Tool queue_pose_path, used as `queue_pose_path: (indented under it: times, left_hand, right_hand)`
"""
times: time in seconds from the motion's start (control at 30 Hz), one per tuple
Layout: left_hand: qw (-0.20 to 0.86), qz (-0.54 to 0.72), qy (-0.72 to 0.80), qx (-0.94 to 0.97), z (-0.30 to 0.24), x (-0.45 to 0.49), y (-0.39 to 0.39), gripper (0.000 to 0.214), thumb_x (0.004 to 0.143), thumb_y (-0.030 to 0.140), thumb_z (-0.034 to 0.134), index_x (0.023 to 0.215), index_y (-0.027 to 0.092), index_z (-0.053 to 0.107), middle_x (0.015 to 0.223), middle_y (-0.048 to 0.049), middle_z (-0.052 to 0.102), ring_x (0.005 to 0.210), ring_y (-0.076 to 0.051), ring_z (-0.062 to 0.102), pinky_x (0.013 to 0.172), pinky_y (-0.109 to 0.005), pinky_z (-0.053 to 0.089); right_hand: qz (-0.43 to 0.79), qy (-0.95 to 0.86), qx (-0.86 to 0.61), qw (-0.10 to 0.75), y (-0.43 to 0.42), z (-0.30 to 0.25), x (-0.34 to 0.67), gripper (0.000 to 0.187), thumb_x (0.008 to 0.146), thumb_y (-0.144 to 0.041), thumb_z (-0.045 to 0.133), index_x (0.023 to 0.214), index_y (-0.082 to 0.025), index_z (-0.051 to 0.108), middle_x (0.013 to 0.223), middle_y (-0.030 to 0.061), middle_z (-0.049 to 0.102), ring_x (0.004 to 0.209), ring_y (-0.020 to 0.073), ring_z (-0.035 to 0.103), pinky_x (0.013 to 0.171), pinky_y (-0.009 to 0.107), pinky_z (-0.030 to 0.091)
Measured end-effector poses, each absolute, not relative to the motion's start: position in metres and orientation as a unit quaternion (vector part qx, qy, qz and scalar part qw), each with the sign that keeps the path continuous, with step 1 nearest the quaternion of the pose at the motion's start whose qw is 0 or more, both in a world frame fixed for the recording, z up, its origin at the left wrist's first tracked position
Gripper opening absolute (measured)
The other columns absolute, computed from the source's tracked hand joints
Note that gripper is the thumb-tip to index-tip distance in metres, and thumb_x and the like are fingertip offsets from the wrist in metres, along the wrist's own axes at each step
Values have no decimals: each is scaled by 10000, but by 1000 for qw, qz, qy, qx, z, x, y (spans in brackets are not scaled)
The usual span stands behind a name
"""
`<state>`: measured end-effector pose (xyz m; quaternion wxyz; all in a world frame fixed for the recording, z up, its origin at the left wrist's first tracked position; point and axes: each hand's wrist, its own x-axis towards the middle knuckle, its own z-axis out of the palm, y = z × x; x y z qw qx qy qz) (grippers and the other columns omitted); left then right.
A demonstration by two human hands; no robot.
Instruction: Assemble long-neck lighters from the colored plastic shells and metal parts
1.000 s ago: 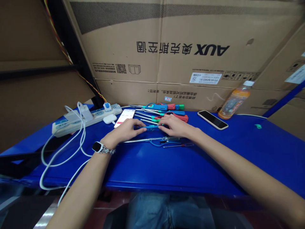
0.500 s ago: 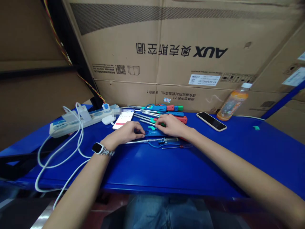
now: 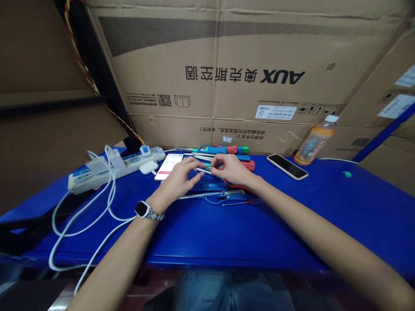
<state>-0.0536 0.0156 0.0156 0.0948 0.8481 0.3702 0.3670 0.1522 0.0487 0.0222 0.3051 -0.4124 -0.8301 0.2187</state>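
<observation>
My left hand (image 3: 182, 175) hovers palm down over the row of long-nosed lighters, thumb and index finger apart, nothing visible between them. My right hand (image 3: 231, 169) is close beside it with fingertips pinched together; whatever they hold is hidden. A metal lighter tube (image 3: 204, 170) shows between the two hands. Below them lies a blue plastic lighter casing (image 3: 210, 186), partly covered by my left hand. Nearer me are a clear-handled part with a long metal rod and thin wires (image 3: 235, 194) and a small screwdriver (image 3: 238, 203). Blue lighters (image 3: 212, 150) and a red lighter (image 3: 249, 165) lie behind.
A lit phone (image 3: 168, 166) lies left of my hands, near a white earbud case (image 3: 148, 167) and a power strip (image 3: 129, 162) with looping white cables. To the right are a dark phone (image 3: 287, 166), an orange drink bottle (image 3: 314, 142) and a green scrap (image 3: 346, 174). A large carton (image 3: 233, 39) stands behind.
My left hand has left the blue casing and moved up and right, its fingers opening. My right hand stays near its place. A small green piece by the casing is no longer visible.
</observation>
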Motion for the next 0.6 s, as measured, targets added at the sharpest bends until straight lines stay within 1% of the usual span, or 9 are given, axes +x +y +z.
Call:
queue_pose_path:
  times: [0.07, 0.17, 0.23, 0.3, 0.37, 0.43, 0.53, 0.6]
  left_hand:
    - [100, 387, 338, 852, 15, -44, 10, 178, 926, 247, 580, 1071, 194, 669, 1024, -60, 662, 916, -190, 611, 826, -326, 490]
    - [109, 388, 309, 861, 13, -33, 4, 96, 927, 196, 579, 980, 178, 657, 926, -40, 647, 835, -159, 600, 770, -287, 483]
    - [114, 385, 300, 866, 12, -30, 2, 79, 930, 194, 581, 920, 176, 657, 868, -31, 643, 796, -150, 597, 738, -273, 478]
    - [126, 388, 301, 862, 12, -30, 1, 81, 929, 205, 593, 905, 175, 664, 858, -34, 656, 780, -149, 603, 724, -271, 479]
    - [141, 398, 316, 850, 13, -31, 2, 83, 924, 216, 605, 910, 171, 674, 858, -39, 672, 770, -151, 609, 719, -274, 484]
    - [153, 405, 333, 837, 13, -32, 3, 92, 919, 228, 617, 925, 167, 685, 846, -40, 677, 758, -153, 608, 712, -276, 484]
    - [152, 393, 330, 844, 10, -31, 4, 121, 927, 237, 600, 943, 163, 694, 851, -45, 663, 780, -160, 606, 717, -281, 481]
    - [148, 379, 314, 858, 7, -28, 4, 124, 929, 238, 591, 957, 165, 687, 905, -54, 654, 826, -164, 609, 744, -286, 486]
  right_hand:
    - [307, -800, -375, 354, 38, 18, 161, 105, 808, -255, 633, 839, -155, 634, 778, 32, 694, 679, 138, 622, 639, 266, 459]
    - [390, -758, -353, 385, 23, 9, 171, 189, 799, -329, 681, 854, -165, 604, 773, 25, 683, 671, 133, 617, 634, 272, 469]
    - [442, -724, -349, 398, 15, 2, 175, 260, 802, -377, 691, 929, -179, 579, 747, 10, 676, 664, 137, 624, 629, 275, 479]
    - [465, -708, -340, 408, 11, -2, 177, 339, 792, -392, 709, 1015, -191, 550, 756, 2, 677, 681, 142, 635, 633, 274, 485]
    - [433, -723, -335, 421, 7, -3, 178, 365, 781, -368, 725, 1050, -192, 551, 824, 14, 684, 725, 143, 639, 644, 268, 484]
    - [357, -757, -341, 429, 2, -1, 179, 296, 797, -326, 712, 1024, -179, 591, 873, 29, 681, 744, 139, 629, 650, 261, 475]
    - [259, -794, -359, 416, -3, 3, 180, 161, 860, -295, 641, 950, -162, 646, 813, 24, 674, 685, 126, 597, 633, 253, 451]
    - [239, -795, -376, 411, -5, 4, 179, 155, 884, -303, 610, 884, -156, 660, 743, 15, 663, 638, 120, 573, 609, 246, 432]
